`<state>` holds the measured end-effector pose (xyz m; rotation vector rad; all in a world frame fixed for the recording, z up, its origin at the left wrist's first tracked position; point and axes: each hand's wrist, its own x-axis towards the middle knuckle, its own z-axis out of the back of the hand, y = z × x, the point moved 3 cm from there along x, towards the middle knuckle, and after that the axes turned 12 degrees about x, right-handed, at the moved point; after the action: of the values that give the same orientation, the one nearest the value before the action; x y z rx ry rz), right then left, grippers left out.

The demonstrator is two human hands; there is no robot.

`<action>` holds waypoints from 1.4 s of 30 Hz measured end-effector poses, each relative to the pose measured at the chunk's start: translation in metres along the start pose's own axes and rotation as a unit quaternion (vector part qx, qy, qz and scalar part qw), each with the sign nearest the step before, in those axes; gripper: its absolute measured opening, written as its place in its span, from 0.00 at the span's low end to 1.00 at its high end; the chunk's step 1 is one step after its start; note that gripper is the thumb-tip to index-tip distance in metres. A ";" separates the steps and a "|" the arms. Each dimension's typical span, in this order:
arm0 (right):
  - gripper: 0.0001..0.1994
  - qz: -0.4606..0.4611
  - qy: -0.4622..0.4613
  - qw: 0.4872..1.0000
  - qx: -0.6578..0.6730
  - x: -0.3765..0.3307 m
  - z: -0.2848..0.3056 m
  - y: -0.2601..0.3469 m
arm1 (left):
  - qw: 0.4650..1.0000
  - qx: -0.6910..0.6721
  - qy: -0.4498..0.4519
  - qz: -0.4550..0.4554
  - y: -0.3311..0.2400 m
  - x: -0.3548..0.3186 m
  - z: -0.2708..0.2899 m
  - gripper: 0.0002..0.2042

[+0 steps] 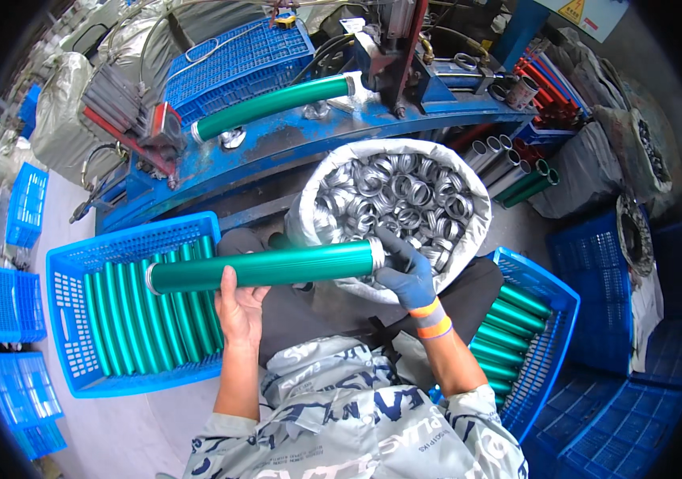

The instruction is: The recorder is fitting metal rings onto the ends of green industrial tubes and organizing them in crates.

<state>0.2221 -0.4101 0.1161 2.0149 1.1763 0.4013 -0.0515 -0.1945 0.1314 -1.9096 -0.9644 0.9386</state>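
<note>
A shiny green metal tube [277, 267] lies almost level across my lap, its right end a little higher. My bare left hand [241, 310] grips it from below, left of its middle, with the thumb on the near side. At its right end sits a silver ring [377, 254], and my right hand [407, 275], in a dark glove, closes its fingers on that ring. Another silver ring [151, 279] caps the left end. Just beyond my right hand, many loose metal rings [405, 191] fill a white sack [478, 195].
A blue machine bench [269, 152] spans the far side, with a second green tube [277, 107] lying between its clamps. Blue crates hold green tubes at my left [65, 319] and right [568, 311]. Loose tubes [509, 160] stand right of the sack; stacked crates [588, 271] are farther right.
</note>
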 end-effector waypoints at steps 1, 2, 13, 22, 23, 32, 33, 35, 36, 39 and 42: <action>0.42 0.000 0.001 1.000 0.000 0.001 -0.004 0.004 | 1.000 0.000 0.000 -0.001 0.000 0.003 0.000 0.20; 0.41 -0.011 -0.012 1.000 -0.027 0.001 -0.008 0.007 | 1.000 -0.002 0.005 -0.006 0.001 0.003 0.000 0.20; 0.31 -0.014 0.121 0.990 -0.067 0.086 -0.035 0.031 | 0.998 -0.050 -0.010 -0.034 -0.006 0.043 0.028 0.28; 0.31 0.207 0.098 0.847 -0.480 0.345 -0.124 0.054 | 0.989 -0.136 -0.052 -0.012 -0.051 0.067 0.048 0.28; 0.32 0.259 0.068 0.768 -0.582 0.369 -0.122 0.046 | 0.989 -0.139 -0.049 -0.010 -0.054 0.072 0.047 0.28; 0.36 0.300 0.029 0.494 -0.815 0.440 -0.115 0.031 | 0.991 -0.124 -0.036 -0.027 -0.069 0.103 0.061 0.29; 0.36 0.375 0.059 0.526 -0.761 0.422 -0.127 0.036 | 0.990 -0.126 -0.046 -0.032 -0.068 0.107 0.066 0.29; 0.35 0.345 0.134 0.669 -0.644 0.364 -0.169 0.070 | 0.993 -0.093 -0.065 -0.011 -0.060 0.111 0.071 0.29; 0.35 0.363 0.107 0.723 -0.578 0.335 -0.160 0.087 | 0.997 -0.071 -0.036 -0.006 -0.047 0.122 0.060 0.31; 0.35 0.427 0.068 0.809 -0.397 0.260 -0.122 0.137 | 0.998 -0.040 -0.002 0.038 -0.018 0.156 -0.009 0.36; 0.36 0.395 -0.025 0.909 -0.132 0.179 -0.053 0.154 | 0.998 -0.042 0.044 0.009 -0.017 0.228 -0.089 0.36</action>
<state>0.3782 -0.2799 0.2476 2.1587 0.1956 0.8429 0.1200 -0.0188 0.1244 -2.0142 -0.9500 0.8287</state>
